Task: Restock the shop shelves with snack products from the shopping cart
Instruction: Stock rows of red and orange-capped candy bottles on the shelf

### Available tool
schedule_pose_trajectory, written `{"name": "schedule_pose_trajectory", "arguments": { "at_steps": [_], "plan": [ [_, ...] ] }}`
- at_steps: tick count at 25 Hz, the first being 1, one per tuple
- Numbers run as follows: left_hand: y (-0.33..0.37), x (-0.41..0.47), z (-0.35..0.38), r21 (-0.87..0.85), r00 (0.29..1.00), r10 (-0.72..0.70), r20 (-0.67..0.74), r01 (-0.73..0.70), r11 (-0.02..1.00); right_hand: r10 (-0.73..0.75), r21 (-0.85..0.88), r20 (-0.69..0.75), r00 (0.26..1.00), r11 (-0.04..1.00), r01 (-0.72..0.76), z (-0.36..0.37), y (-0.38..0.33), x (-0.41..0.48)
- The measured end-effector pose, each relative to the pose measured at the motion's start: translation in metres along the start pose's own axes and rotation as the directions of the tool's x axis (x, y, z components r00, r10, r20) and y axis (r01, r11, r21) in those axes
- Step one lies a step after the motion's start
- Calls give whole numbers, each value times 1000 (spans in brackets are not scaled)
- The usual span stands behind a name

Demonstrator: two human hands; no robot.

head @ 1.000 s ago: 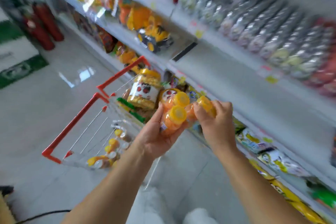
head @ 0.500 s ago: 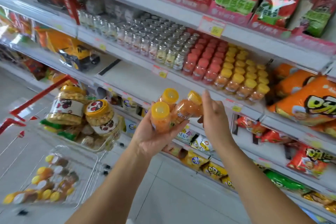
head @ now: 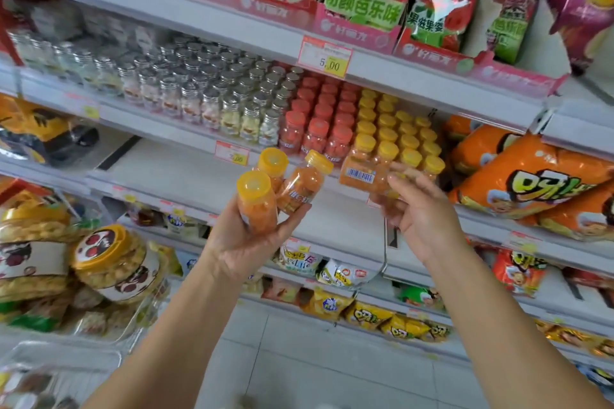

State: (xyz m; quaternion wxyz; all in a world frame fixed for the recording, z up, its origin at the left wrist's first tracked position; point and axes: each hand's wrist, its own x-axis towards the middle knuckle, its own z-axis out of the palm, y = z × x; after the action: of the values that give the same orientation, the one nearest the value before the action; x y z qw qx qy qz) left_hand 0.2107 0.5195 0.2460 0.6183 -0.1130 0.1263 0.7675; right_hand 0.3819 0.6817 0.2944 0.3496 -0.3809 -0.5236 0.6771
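My left hand [head: 252,242] grips three yellow-cap bottles [head: 257,206]; my right hand [head: 422,212] holds barcode bottle [head: 360,176] at shelf [head: 159,124] edge, beside yellow-cap row [head: 408,139]

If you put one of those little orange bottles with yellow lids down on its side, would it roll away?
Probably, yes: the orange bottles in the left hand look round and smooth, so one laid sideways would likely roll. Stood upright they seem steady, like the yellow-capped rows on the shelf.

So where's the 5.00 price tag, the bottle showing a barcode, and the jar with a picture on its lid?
5.00 price tag [head: 325,58], head view, label's middle.
barcode bottle [head: 360,176], head view, its barcode sticker.
picture-lid jar [head: 99,247], head view, its lid.
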Motion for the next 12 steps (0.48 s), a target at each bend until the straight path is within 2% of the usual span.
{"name": "schedule_pose_trajectory", "arguments": {
  "at_steps": [4,6,8,12],
  "plan": [
    [12,20,12,47,1000,-13,20,12,999,-142,-65,-132,981,989,135,0,-24,25],
    [16,27,17,57,999,-11,33,9,998,-257,-259,-197,946,944,203,-2,-38,54],
    [20,35,18,45,999,8,32,-10,999,-385,-488,-210,899,838,245,2,-49,89],
    [20,52,18,24,998,41,37,-42,999,-478,-778,-205,854,609,154,11,-50,143]
  ]
}}
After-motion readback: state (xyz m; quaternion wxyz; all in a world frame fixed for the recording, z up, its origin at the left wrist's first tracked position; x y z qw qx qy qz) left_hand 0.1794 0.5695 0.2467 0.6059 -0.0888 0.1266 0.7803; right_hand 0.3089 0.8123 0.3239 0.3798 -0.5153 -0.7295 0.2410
